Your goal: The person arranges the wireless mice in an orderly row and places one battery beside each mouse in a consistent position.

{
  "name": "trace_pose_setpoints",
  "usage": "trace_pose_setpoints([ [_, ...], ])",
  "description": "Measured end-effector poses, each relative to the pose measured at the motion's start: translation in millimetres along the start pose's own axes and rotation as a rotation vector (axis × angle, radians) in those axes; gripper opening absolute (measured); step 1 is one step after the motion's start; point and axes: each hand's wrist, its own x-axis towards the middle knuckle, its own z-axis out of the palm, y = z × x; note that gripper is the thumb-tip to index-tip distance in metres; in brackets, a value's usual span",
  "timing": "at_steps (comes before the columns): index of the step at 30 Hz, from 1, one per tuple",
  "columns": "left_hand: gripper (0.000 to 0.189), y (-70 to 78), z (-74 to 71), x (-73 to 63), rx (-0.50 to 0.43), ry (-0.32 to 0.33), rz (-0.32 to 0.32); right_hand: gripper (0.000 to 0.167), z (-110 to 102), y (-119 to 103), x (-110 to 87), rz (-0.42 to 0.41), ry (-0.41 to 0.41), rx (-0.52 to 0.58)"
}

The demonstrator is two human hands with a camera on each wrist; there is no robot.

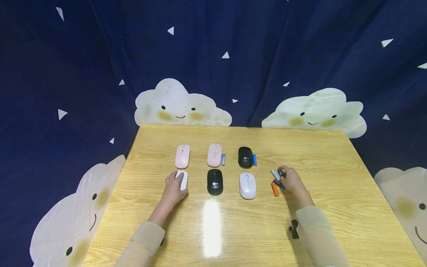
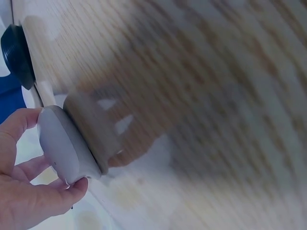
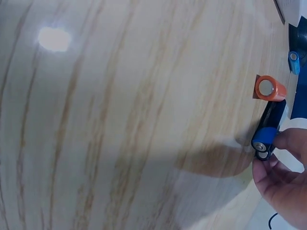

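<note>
My left hand grips a white computer mouse by its sides at the table's left; in the left wrist view the mouse is at the tabletop, thumb and fingers around it. At the right, my right hand pinches a blue battery among a small group. A pale battery, a dark blue battery and an orange battery lie beside its fingertips. In the right wrist view, a blue-and-black battery partly hides the pinched one.
Between the hands stand a black mouse and another white mouse. Behind them are two pink mice, one at left and one mid-row, and a black mouse. Blue batteries lie beside the mid-row pink mouse and rear black mouse.
</note>
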Motion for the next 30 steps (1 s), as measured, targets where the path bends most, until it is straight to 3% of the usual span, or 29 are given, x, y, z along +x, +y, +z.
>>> trace_pose_setpoints([
  [8, 0.068, -3.2, -0.6, -0.4, -0.032, 0.001, 0.002, 0.039, -3.9, -5.3, -0.4, 0.019, -0.023, 0.048],
  [14, 0.068, -6.5, 0.0, -0.9, -0.062, 0.009, 0.009, 0.041, -5.5, -23.1, 4.2, -0.002, 0.061, 0.067],
  [22, 0.065, -12.0, -0.8, -1.3, -0.111, 0.022, 0.039, 0.037, 7.6, -67.2, 21.3, -0.042, 0.170, 0.168],
  [30, 0.066, -15.3, -1.0, -2.0, -0.144, 0.009, 0.034, 0.037, 23.4, -123.7, 38.6, -0.037, 0.134, 0.345],
])
